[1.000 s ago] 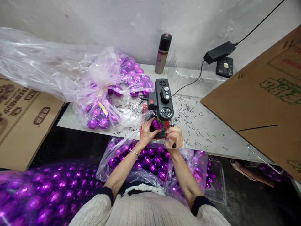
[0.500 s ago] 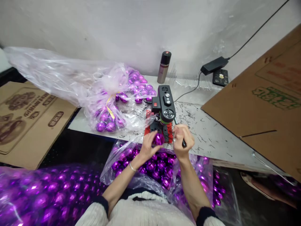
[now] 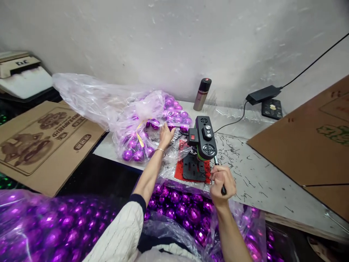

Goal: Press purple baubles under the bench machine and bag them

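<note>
Ok so the left hand [image 3: 165,137] is stretched out over the surface [image 3: 261,174], right beside the shiny purple balls [image 3: 173,113] bunched up by the clear plastic bag [image 3: 156,102]. Thumb and fingers look parted, but the palm faces away from the camera, so I can't tell if there's a ball under there. Right hand [image 3: 223,182] is easier: fingers wrapped snug round the black lever handle [image 3: 224,190] on the side of the little press [image 3: 203,140].

More purple balls sit in the open bag [image 3: 153,222] by the person's lap, just below the slotted base plate [image 3: 194,168] and its red mat [image 3: 179,170].

My two cents on doing this bit well: go gentle with the left. Those mirror-faced balls are probably slick and would roll if nudged, so I'd keep the hand low and the fingers curved round rather than poking. Watch the loose plastic film too, it lies close to the base plate and could snag on the wrist or the bracelet [image 3: 161,149]. With the right, I'd just hold the lever steady, no pressure, while the other hand's off to the side. Also, all those tiny black bits [image 3: 247,178] scattered about could stick to a ball.
</note>
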The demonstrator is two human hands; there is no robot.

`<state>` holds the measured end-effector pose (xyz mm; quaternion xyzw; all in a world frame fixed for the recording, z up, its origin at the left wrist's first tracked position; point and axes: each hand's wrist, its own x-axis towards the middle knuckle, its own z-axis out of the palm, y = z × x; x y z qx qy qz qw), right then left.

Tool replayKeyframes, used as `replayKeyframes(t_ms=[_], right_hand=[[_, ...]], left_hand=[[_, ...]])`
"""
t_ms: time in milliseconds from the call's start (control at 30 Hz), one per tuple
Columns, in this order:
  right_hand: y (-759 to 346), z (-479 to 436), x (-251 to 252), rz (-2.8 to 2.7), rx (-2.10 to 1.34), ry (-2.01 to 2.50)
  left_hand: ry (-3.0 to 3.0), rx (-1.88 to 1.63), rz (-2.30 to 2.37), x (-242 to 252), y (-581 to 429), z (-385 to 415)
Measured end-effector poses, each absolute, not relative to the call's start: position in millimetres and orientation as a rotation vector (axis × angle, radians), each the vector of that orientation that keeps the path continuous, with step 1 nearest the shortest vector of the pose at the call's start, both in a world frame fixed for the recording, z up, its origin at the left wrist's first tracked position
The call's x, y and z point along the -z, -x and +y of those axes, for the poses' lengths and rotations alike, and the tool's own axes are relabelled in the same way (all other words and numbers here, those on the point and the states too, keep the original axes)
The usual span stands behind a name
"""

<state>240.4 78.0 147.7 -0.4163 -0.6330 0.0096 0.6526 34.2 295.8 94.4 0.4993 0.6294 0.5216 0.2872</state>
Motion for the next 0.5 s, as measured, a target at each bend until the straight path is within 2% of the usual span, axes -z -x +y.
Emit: replayKeyframes(t_ms=[100, 233, 367, 500], right_hand=[[-240.1, 77.6, -147.3, -1.454, -0.016, 0.945], [-240.8, 77.7, -144.2, -1.453, -0.018, 0.939], [-240.2, 78.0, -142.9, -1.435, -0.033, 0.932], [-237.8, 78.3, -149.3, -1.397, -0.053, 0.961]], left_hand=[[-1.265, -1.360, 1.699, -98.1, -38.7, 323.2], [-1.254, -1.305, 1.690, -101.7, -44.1, 317.7], [-1.000, -1.392, 1.571, -107.2, -42.6, 280.1], [-0.673, -1.381, 1.105, -108.5, -39.9, 216.4]])
